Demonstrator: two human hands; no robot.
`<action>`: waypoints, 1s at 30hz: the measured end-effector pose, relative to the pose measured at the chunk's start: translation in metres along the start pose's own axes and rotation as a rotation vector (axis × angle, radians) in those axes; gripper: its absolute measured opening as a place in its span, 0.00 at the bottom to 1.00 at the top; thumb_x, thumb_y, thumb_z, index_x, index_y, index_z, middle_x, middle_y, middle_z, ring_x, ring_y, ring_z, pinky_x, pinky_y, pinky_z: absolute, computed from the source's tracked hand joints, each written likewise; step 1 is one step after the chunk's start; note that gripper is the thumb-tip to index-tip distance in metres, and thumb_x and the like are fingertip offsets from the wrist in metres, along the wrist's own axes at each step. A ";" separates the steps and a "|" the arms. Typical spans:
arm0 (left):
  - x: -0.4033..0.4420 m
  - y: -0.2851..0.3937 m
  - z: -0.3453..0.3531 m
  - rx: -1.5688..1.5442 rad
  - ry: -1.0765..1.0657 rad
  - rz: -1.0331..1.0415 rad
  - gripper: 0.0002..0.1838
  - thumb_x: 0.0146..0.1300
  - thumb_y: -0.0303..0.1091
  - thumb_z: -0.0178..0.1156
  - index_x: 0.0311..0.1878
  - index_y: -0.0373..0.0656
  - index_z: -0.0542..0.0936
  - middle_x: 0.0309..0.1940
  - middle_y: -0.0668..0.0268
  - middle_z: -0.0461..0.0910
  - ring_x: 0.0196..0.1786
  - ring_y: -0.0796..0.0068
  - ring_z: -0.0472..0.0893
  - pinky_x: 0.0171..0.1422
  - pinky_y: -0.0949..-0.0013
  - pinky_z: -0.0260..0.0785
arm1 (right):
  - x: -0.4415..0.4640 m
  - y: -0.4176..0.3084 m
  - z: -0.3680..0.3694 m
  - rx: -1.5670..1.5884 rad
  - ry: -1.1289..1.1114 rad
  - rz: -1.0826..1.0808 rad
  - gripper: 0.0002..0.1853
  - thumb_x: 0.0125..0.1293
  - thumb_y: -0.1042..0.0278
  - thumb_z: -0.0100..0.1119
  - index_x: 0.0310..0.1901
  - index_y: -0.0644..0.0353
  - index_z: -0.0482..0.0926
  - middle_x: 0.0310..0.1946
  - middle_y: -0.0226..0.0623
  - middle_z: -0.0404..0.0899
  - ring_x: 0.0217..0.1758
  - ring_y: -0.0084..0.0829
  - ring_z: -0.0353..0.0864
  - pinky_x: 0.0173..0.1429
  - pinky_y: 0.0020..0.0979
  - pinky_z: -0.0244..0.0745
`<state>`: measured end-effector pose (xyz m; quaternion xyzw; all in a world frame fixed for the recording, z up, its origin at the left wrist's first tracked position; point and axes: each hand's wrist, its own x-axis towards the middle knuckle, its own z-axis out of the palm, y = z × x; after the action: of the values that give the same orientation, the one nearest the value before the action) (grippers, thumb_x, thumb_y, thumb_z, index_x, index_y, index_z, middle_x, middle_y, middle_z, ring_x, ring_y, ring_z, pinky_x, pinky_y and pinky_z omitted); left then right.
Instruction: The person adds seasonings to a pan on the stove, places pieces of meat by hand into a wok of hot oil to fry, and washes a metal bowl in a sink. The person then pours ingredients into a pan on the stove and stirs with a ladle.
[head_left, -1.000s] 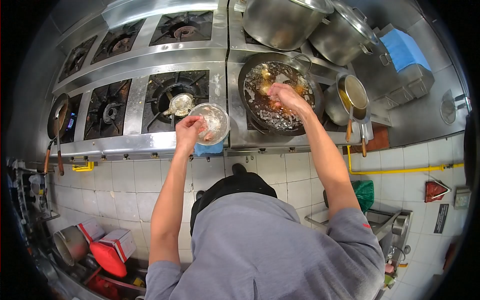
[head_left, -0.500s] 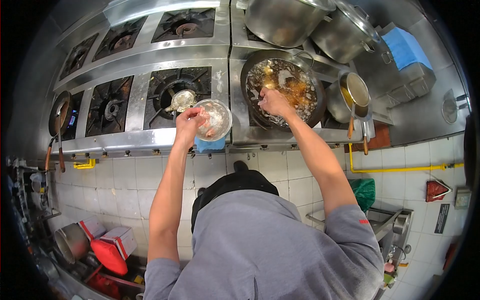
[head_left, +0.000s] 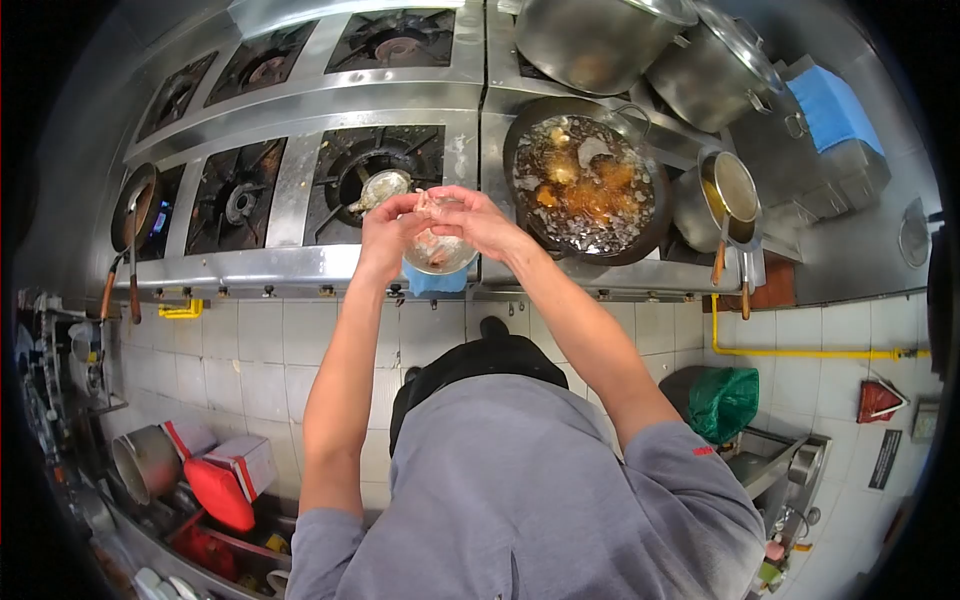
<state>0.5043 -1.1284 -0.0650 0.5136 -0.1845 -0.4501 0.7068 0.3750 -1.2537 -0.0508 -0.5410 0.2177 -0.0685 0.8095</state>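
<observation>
My left hand point(head_left: 388, 230) and my right hand point(head_left: 472, 222) meet above a round bowl point(head_left: 441, 262) at the stove's front edge. Both have their fingers closed on a pale pinkish floured piece point(head_left: 428, 207). More pinkish pieces and white flour lie in the bowl, partly hidden by my hands. To the right, a black wok point(head_left: 519, 180) holds bubbling oil with golden pieces frying in it. A flour-coated ladle or strainer point(head_left: 385, 188) rests on the burner behind my left hand.
Large steel pots point(head_left: 590, 50) stand behind the wok. A strainer point(head_left: 734, 188) lies over a pot to its right. A small pan point(head_left: 143, 212) sits at far left. A blue cloth point(head_left: 437, 280) is below the bowl.
My right hand has left the wok and come over the bowl beside my left hand. More golden pieces show in the oil. The whole view has shifted slightly.
</observation>
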 end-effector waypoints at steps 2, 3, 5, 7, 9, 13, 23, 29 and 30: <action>-0.004 0.000 -0.003 0.305 -0.007 0.085 0.13 0.62 0.20 0.57 0.50 0.32 0.80 0.44 0.59 0.81 0.47 0.70 0.81 0.54 0.72 0.74 | 0.009 0.009 0.001 -0.006 0.045 -0.069 0.13 0.66 0.71 0.63 0.50 0.64 0.77 0.41 0.37 0.83 0.44 0.24 0.82 0.48 0.24 0.79; -0.007 0.001 -0.003 0.610 -0.029 0.168 0.13 0.62 0.22 0.58 0.50 0.34 0.81 0.43 0.61 0.81 0.46 0.72 0.81 0.53 0.73 0.72 | 0.013 0.013 -0.001 -0.005 0.037 -0.061 0.13 0.66 0.71 0.63 0.50 0.64 0.77 0.41 0.37 0.83 0.44 0.24 0.82 0.48 0.24 0.79; -0.012 0.002 -0.008 0.757 0.026 0.205 0.14 0.60 0.23 0.59 0.50 0.38 0.83 0.42 0.63 0.81 0.45 0.72 0.79 0.52 0.71 0.70 | 0.019 0.016 -0.007 -0.118 0.097 -0.044 0.09 0.66 0.72 0.62 0.46 0.65 0.80 0.40 0.37 0.83 0.42 0.24 0.82 0.46 0.24 0.79; -0.012 0.003 -0.019 0.815 -0.002 0.259 0.14 0.59 0.26 0.60 0.49 0.39 0.84 0.44 0.56 0.82 0.48 0.64 0.80 0.55 0.65 0.71 | 0.026 0.020 -0.014 -0.174 0.074 -0.014 0.09 0.67 0.72 0.61 0.46 0.65 0.80 0.44 0.36 0.82 0.44 0.25 0.83 0.48 0.23 0.81; -0.015 0.005 -0.027 0.814 0.029 0.243 0.14 0.57 0.26 0.61 0.48 0.40 0.84 0.44 0.56 0.82 0.47 0.64 0.79 0.55 0.65 0.71 | 0.035 0.033 -0.019 -0.388 0.115 0.069 0.10 0.65 0.70 0.63 0.44 0.65 0.81 0.41 0.37 0.83 0.42 0.25 0.83 0.47 0.27 0.80; -0.011 -0.016 -0.047 0.879 0.074 0.226 0.15 0.55 0.24 0.62 0.47 0.37 0.82 0.42 0.62 0.81 0.43 0.71 0.79 0.52 0.68 0.71 | 0.043 0.056 -0.017 -0.815 0.112 -0.009 0.12 0.62 0.65 0.63 0.43 0.65 0.81 0.35 0.45 0.83 0.39 0.36 0.84 0.47 0.35 0.79; -0.015 -0.080 -0.052 0.755 0.371 -0.050 0.20 0.52 0.30 0.66 0.48 0.37 0.75 0.29 0.58 0.82 0.35 0.61 0.83 0.42 0.61 0.75 | 0.051 0.069 -0.011 -1.317 0.261 -0.203 0.13 0.57 0.66 0.64 0.40 0.67 0.81 0.37 0.52 0.82 0.44 0.51 0.82 0.48 0.46 0.76; -0.016 -0.081 -0.047 0.749 0.345 0.015 0.19 0.54 0.22 0.62 0.50 0.36 0.72 0.26 0.65 0.75 0.25 0.75 0.80 0.28 0.71 0.73 | 0.051 0.050 0.004 -0.862 0.395 -0.042 0.12 0.57 0.65 0.60 0.35 0.66 0.82 0.35 0.55 0.83 0.41 0.48 0.84 0.47 0.40 0.77; -0.017 -0.079 -0.044 0.752 0.339 0.013 0.19 0.54 0.22 0.62 0.50 0.36 0.72 0.26 0.65 0.75 0.25 0.75 0.80 0.28 0.71 0.73 | 0.057 0.059 0.009 -0.900 0.445 -0.048 0.11 0.57 0.66 0.59 0.35 0.66 0.82 0.35 0.56 0.82 0.41 0.49 0.84 0.47 0.40 0.77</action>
<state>0.4917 -1.0949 -0.1501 0.8018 -0.2205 -0.2559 0.4929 0.4219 -1.2419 -0.1176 -0.8137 0.3806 -0.1002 0.4278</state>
